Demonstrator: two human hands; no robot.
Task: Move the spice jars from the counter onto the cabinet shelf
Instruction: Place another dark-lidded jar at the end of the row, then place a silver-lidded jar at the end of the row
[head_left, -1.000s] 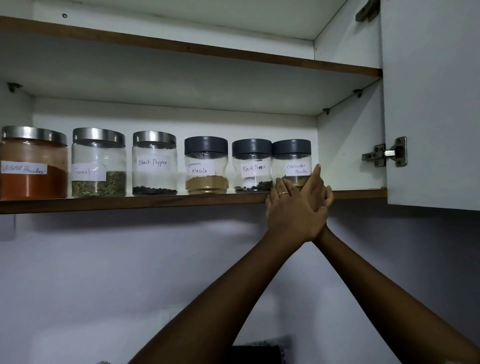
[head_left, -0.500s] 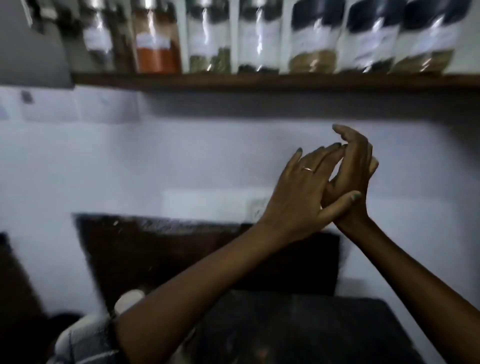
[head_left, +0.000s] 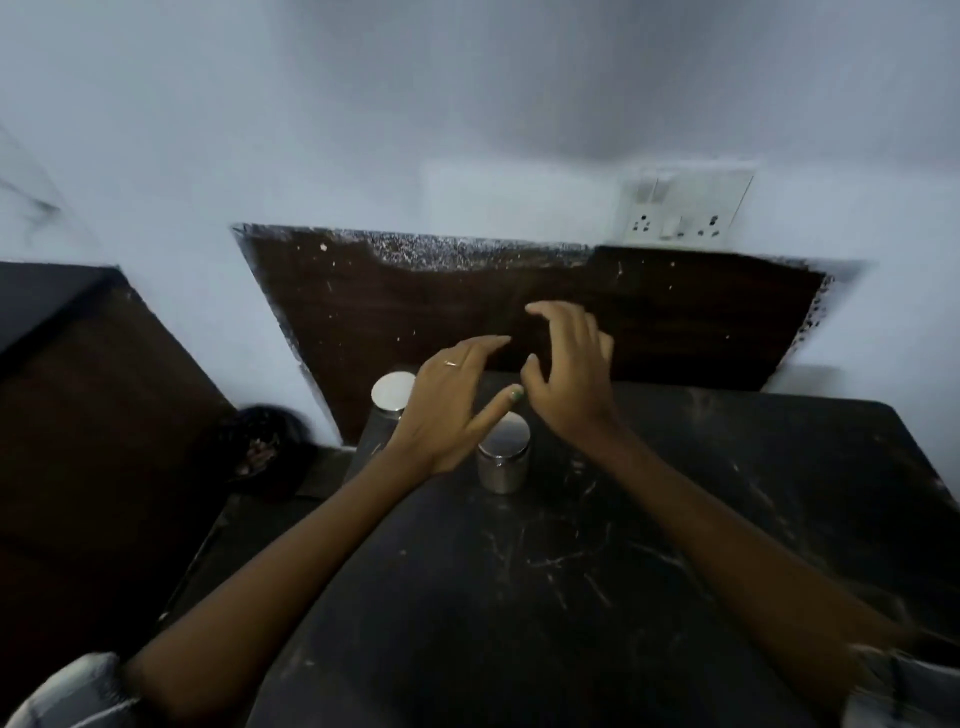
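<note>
Two jars with round metal lids stand on the black counter (head_left: 597, 545). The nearer jar (head_left: 504, 457) sits in the middle, just below my hands. The farther jar (head_left: 390, 397) stands to its left, close to the dark backsplash, partly hidden by my left hand. My left hand (head_left: 452, 402) hovers above the counter with straight, spread fingers, its thumb over the nearer jar's lid. My right hand (head_left: 569, 369) hangs beside it with loosely bent fingers, holding nothing. The cabinet shelf is out of view.
A dark brown backsplash panel (head_left: 519, 306) rises behind the counter. A white socket plate (head_left: 683, 208) is on the wall at upper right. A dark lower surface (head_left: 93, 415) and a black bundle (head_left: 260, 452) lie to the left.
The view dropped from the cabinet shelf to the counter. Both hands came down from the shelf edge and now hover over the two jars.
</note>
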